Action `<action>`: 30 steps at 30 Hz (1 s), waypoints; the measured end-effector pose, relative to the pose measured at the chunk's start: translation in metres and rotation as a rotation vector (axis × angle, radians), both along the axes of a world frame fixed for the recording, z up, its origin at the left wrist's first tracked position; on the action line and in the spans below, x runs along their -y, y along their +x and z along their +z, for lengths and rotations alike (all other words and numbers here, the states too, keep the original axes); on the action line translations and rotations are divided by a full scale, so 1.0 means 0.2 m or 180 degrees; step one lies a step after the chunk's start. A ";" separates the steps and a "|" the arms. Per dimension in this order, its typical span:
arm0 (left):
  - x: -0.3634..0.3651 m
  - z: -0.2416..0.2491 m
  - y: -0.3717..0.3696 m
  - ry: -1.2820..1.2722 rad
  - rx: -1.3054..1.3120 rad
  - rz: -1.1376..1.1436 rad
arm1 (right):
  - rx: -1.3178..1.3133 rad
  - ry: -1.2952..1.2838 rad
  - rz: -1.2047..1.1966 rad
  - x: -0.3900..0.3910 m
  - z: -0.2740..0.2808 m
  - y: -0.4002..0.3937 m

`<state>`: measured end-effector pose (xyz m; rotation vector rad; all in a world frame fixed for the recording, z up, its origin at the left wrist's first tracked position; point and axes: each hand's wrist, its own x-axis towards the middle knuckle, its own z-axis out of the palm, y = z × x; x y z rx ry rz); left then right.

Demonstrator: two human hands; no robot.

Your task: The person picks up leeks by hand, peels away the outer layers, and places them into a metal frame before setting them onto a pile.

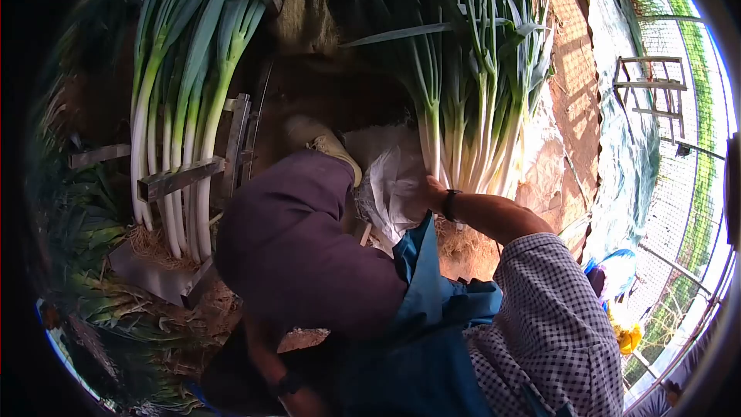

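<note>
My right hand, with a dark wristband, is at the left edge of a large bunch of leeks. It seems closed round white stalks there, though most fingers are hidden. The forearm crosses in front of the bunch, whose roots hang below it. My left hand reaches down beside my bent leg, past another dark wristband. Its fingers are out of sight behind the leg. To the left, a second bundle of leeks stands in a metal rack, roots resting on a metal plate.
Heaped leek leaves and trimmings lie along the left. My thigh fills the middle. A pale plastic sheet lies beyond it. At the right are a mesh wall, a metal frame and a yellow item.
</note>
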<state>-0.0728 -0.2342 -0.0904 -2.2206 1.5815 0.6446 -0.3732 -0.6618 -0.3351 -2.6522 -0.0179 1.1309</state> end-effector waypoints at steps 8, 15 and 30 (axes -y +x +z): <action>0.29 0.34 0.05 -0.0232 -0.1308 0.2634 | -0.0539 0.0019 -0.0542 0.09 0.32 0.07; 0.25 0.31 -0.02 -0.0384 -0.1412 0.2697 | -0.0122 -0.0493 0.0303 0.07 0.07 -0.14; 0.19 0.33 0.03 -0.0463 -0.1327 0.2767 | -0.0505 -0.1139 0.0507 0.18 0.05 -0.45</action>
